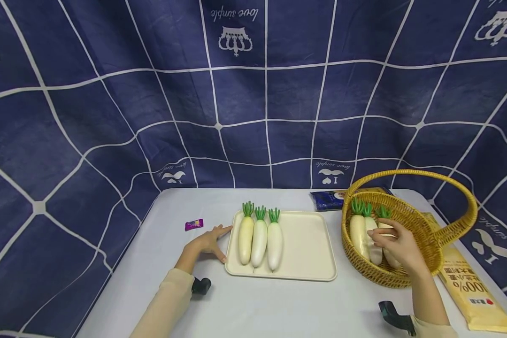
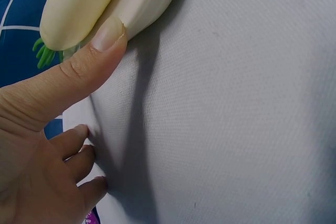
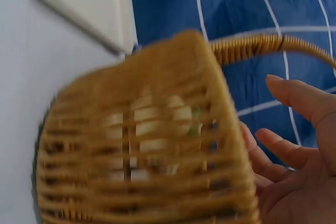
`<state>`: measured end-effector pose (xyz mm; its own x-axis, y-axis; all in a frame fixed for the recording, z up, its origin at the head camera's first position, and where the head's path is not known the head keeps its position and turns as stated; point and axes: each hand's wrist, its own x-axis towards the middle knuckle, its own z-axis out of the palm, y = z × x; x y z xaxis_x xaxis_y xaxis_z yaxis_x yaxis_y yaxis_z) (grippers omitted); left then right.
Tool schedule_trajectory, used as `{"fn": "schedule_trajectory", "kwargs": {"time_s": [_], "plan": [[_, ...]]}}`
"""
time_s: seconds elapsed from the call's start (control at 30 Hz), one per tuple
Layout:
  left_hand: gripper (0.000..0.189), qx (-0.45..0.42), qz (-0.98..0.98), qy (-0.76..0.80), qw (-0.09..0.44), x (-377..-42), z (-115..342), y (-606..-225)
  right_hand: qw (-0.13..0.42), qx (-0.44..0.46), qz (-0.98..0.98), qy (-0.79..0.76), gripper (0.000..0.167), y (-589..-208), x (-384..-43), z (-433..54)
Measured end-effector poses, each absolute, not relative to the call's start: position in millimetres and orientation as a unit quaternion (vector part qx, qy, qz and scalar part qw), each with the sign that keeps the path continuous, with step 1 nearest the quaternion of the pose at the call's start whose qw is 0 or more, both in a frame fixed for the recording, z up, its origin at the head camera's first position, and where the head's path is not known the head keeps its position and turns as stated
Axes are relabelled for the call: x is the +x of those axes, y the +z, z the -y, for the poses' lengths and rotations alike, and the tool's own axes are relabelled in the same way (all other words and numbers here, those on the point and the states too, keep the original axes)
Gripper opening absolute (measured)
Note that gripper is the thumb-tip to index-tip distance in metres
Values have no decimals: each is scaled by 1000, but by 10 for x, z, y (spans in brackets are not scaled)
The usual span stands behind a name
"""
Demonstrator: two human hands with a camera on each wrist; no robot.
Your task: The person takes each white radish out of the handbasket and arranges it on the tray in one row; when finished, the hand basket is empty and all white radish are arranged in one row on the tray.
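Three white radishes with green tops lie side by side on a cream tray point(image 1: 306, 244), the leftmost radish point(image 1: 246, 239) yellower than the others. My left hand point(image 1: 209, 241) is at the tray's left edge with thumb and fingers spread; in the left wrist view its thumb point(image 2: 94, 59) overlaps the radish ends. A wicker basket point(image 1: 431, 249) stands on the right with several more radishes point(image 1: 358, 234) inside. Over its opening, my right hand point(image 1: 399, 246) has its fingers loosely bent, with nothing between them. From the right wrist view, the basket's woven side point(image 3: 142, 156) partly hides that hand's fingers.
A small purple packet point(image 1: 194, 225) lies left of the tray. Behind the basket is a dark blue package point(image 1: 327, 200); a yellow package point(image 1: 477, 291) lies along its right. The basket's tall handle point(image 1: 405, 173) arches over it. A blue checked curtain point(image 1: 245, 94) hangs behind the white table.
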<state>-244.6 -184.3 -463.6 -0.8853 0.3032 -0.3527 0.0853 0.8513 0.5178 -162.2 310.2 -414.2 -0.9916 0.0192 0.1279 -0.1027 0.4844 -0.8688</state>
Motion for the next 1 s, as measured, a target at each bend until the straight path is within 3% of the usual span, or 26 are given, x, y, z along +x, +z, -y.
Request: {"fn": "schedule_trajectory", "kwargs": {"time_s": [0.3, 0.6, 1.0], "plan": [[107, 103, -938, 251, 213, -2437, 1837, -4630, 92, -25, 844, 527, 61, -4299, -1645, -3406], [108, 100, -939, 250, 212, -2425, 1831, -4609, 102, -77, 892, 434, 65, -4352, -1645, -3509], [108, 99, -938, 257, 211, -2417, 1835, -4613, 25, -99, 914, 394, 79, -4379, -1757, -3598]]}}
